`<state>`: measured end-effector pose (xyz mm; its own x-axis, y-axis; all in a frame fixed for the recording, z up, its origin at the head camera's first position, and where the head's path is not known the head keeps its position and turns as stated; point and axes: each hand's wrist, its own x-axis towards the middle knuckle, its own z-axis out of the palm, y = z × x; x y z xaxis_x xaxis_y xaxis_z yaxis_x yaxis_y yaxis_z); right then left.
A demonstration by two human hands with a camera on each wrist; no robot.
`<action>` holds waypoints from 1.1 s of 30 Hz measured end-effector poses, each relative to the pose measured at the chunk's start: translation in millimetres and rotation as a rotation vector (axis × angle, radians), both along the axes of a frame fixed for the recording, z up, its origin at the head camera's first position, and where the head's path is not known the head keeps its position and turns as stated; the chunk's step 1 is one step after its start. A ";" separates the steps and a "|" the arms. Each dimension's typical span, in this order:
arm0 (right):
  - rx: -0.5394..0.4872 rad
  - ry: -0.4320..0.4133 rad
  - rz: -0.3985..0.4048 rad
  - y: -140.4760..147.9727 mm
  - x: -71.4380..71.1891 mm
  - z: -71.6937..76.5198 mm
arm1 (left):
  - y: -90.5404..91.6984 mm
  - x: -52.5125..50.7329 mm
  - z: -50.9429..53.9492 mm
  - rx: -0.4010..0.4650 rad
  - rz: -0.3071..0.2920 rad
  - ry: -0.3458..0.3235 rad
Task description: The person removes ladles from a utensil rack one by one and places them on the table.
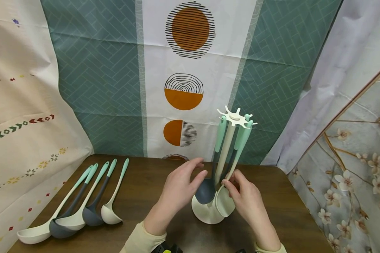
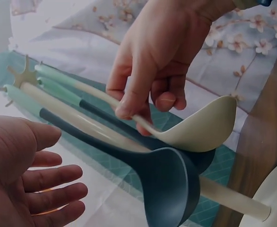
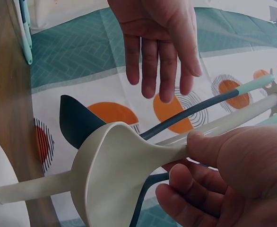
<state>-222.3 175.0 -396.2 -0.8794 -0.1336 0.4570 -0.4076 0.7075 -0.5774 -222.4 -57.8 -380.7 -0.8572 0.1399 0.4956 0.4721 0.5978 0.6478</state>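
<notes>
A cream utensil stand (image 1: 221,154) with a hooked top rises from a round base (image 1: 206,216) on the table. My right hand (image 1: 248,198) pinches the lower handle of a cream ladle (image 1: 225,203). Its mint handle end is at one of the stand's hooks. On the stand's left side hangs a dark blue ladle (image 1: 206,191), bowl down. Beside it is my left hand (image 1: 182,182), fingers extended and apart from the ladle, as the left wrist view also shows. Another dark utensil (image 2: 205,160) hangs behind the cream ladle, its bowl partly hidden.
Several cream and dark ladles and spoons with mint handles lie in a row on the table's left, among them a cream ladle (image 1: 111,213) and a dark one (image 1: 92,215). A patterned cloth (image 1: 183,70) hangs behind the brown table (image 1: 139,196). Floral fabric (image 1: 351,189) borders the right.
</notes>
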 end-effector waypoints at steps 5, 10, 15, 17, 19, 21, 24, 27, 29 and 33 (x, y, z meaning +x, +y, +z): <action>-0.002 -0.007 -0.002 -0.5 -0.2 -0.3 | 5.7 -1.5 -2.8 0.019 -0.021 0.003; -0.002 -0.001 -0.001 -0.4 -0.1 -0.3 | 12.7 -3.8 -3.9 0.042 -0.055 0.001; 0.002 0.005 -0.007 -0.3 -0.5 0.0 | 19.3 -5.8 -4.6 0.067 -0.079 -0.028; 0.006 0.003 -0.008 -0.5 -0.7 0.0 | 21.3 -6.4 -5.7 0.072 -0.087 -0.040; 0.009 0.001 -0.009 -0.6 -0.9 0.0 | 22.9 -7.3 -7.3 0.074 -0.093 -0.045; 0.011 0.001 -0.010 -0.7 -0.9 -0.2 | 24.0 -8.2 -8.9 0.074 -0.096 -0.049; 0.010 0.002 -0.008 -0.7 -0.8 -0.5 | 24.6 -9.7 -10.7 0.077 -0.099 -0.051; 0.007 0.004 -0.006 -0.6 -0.7 -0.8 | 24.7 -11.2 -11.9 0.076 -0.100 -0.051; 0.007 0.007 -0.004 -0.6 -0.6 -0.8 | 24.7 -11.4 -12.2 0.073 -0.098 -0.049; 0.009 0.008 -0.003 -0.8 -0.3 -0.5 | 24.5 -11.2 -12.4 0.068 -0.092 -0.048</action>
